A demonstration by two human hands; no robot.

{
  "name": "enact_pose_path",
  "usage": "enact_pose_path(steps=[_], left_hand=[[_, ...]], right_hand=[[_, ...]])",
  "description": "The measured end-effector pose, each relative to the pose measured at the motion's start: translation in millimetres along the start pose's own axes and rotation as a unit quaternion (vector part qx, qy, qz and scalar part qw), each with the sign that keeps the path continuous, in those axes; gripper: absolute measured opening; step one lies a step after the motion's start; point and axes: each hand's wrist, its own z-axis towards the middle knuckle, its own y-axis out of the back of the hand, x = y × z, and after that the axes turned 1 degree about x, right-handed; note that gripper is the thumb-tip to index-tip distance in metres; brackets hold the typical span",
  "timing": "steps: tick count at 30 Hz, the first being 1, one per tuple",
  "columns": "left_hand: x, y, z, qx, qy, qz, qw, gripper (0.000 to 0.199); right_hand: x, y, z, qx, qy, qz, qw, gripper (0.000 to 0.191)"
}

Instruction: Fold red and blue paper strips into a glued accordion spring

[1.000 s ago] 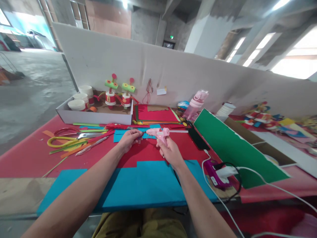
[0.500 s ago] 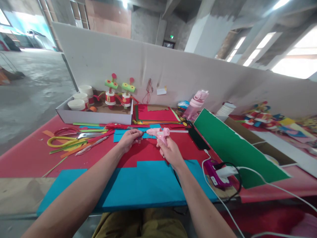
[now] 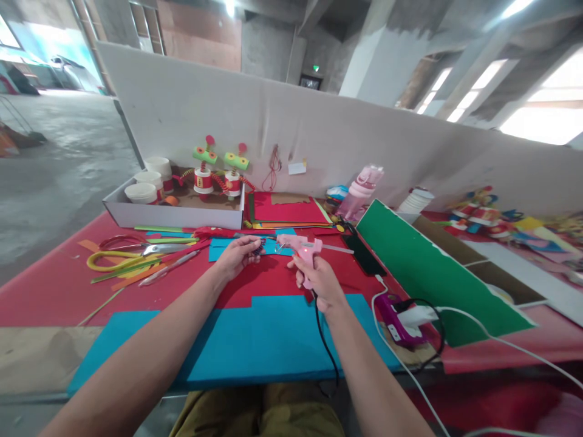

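In the head view, my right hand (image 3: 322,282) is wrapped round the handle of a pink hot glue gun (image 3: 300,244). A pale glue stick (image 3: 337,249) juts from its back end, and its nozzle points left. My left hand (image 3: 237,255) pinches a small dark striped piece (image 3: 259,247), partly hidden by the fingers, so its kind is unclear. The nozzle is a short gap away from that piece. Beneath the hands lie small blue paper pieces (image 3: 217,250) on red paper, and a large blue sheet (image 3: 273,340) covers the table's front.
Scissors with yellow handles (image 3: 107,261), paper strips and a pen (image 3: 168,268) lie left. Behind stands a box (image 3: 177,215) with paper cups and cup figures. A phone (image 3: 364,255), pink bottle (image 3: 362,191), green board (image 3: 423,273) and purple power strip (image 3: 401,325) are right.
My right hand has drawn the glue gun slightly right, away from the piece in my left hand, and tilted it. The gun's black cord now shows below. My left hand has barely moved.
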Motion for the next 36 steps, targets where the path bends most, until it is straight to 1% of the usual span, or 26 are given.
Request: enact_pose_path(steps=[3, 6, 8, 10, 14, 17, 19, 21, 22, 24, 26, 29, 30, 31, 32, 33, 34, 35, 36], left_hand=[[0.3, 0.3, 0.2, 0.012, 0.012, -0.014, 1.0, 0.025], [1.0, 1.0, 0.1, 0.027, 0.013, -0.019, 0.999, 0.026], [0.7, 0.9, -0.5, 0.031, 0.013, -0.018, 0.999, 0.026], [-0.5, -0.1, -1.5, 0.026, 0.016, -0.018, 0.999, 0.024], [-3.2, -2.9, -4.3, 0.023, 0.017, -0.017, 0.999, 0.022], [-3.2, -3.2, -5.4, 0.029, 0.014, -0.008, 0.999, 0.023], [-2.4, -2.2, -5.1, 0.031, 0.013, -0.004, 0.999, 0.024], [-1.7, -0.7, -4.1, 0.034, 0.011, -0.002, 0.999, 0.026], [-1.3, 0.2, -3.4, 0.036, 0.011, -0.002, 0.999, 0.027], [-0.8, 1.6, -2.1, 0.037, 0.011, -0.001, 0.999, 0.028], [-0.2, 2.8, -1.2, 0.038, 0.012, -0.001, 0.999, 0.029], [1.3, 3.4, -0.6, 0.04, 0.012, -0.002, 0.999, 0.029], [2.0, 3.4, -0.4, 0.041, 0.011, -0.002, 0.999, 0.029], [2.7, 3.1, -0.2, 0.039, 0.009, -0.001, 0.999, 0.03], [3.5, 2.6, 0.2, 0.035, 0.006, -0.001, 0.999, 0.031], [4.2, 1.9, 0.7, 0.027, -0.001, -0.001, 1.0, 0.032], [4.8, 1.2, 1.4, 0.016, -0.011, -0.001, 1.0, 0.033], [5.2, 0.4, 2.2, 0.002, -0.026, -0.002, 1.0, 0.034], [5.3, -0.2, 3.1, -0.012, -0.047, -0.004, 0.999, 0.034]], right_hand=[[-3.8, 11.0, 6.4, -0.004, -0.036, 0.052, 0.998, 0.034], [-7.6, 29.4, 16.1, -0.048, -0.051, 0.054, 0.996, 0.033], [-10.4, 43.8, 23.7, -0.094, -0.048, 0.005, 0.994, 0.032], [-14.2, 57.0, 30.4, -0.127, -0.042, -0.037, 0.99, 0.033], [-24.7, 73.9, 37.1, -0.143, -0.081, -0.084, 0.983, 0.034], [-30.9, 80.5, 39.0, -0.15, -0.094, -0.183, 0.967, 0.038], [-31.7, 84.0, 42.1, -0.153, -0.082, -0.292, 0.941, 0.039], [-29.8, 86.1, 46.8, -0.142, -0.08, -0.405, 0.9, 0.041], [-28.3, 86.5, 49.4, -0.132, -0.091, -0.448, 0.879, 0.043], [-25.3, 85.7, 53.8, -0.115, -0.134, -0.501, 0.847, 0.049], [-22.6, 84.3, 55.4, -0.111, -0.171, -0.536, 0.82, 0.055], [-15.6, 83.1, 51.0, -0.116, -0.174, -0.597, 0.774, 0.057], [-11.5, 82.1, 48.2, -0.119, -0.165, -0.611, 0.765, 0.056], [-6.5, 79.8, 45.5, -0.126, -0.156, -0.616, 0.762, 0.054], [-1.2, 75.3, 43.2, -0.133, -0.143, -0.612, 0.766, 0.051], [3.8, 68.1, 41.8, -0.148, -0.119, -0.6, 0.777, 0.047], [7.8, 57.8, 41.6, -0.163, -0.083, -0.572, 0.799, 0.041], [9.9, 44.3, 42.7, -0.164, -0.035, -0.525, 0.835, 0.037], [9.8, 28.2, 44.9, -0.134, 0.01, -0.447, 0.884, 0.033]])
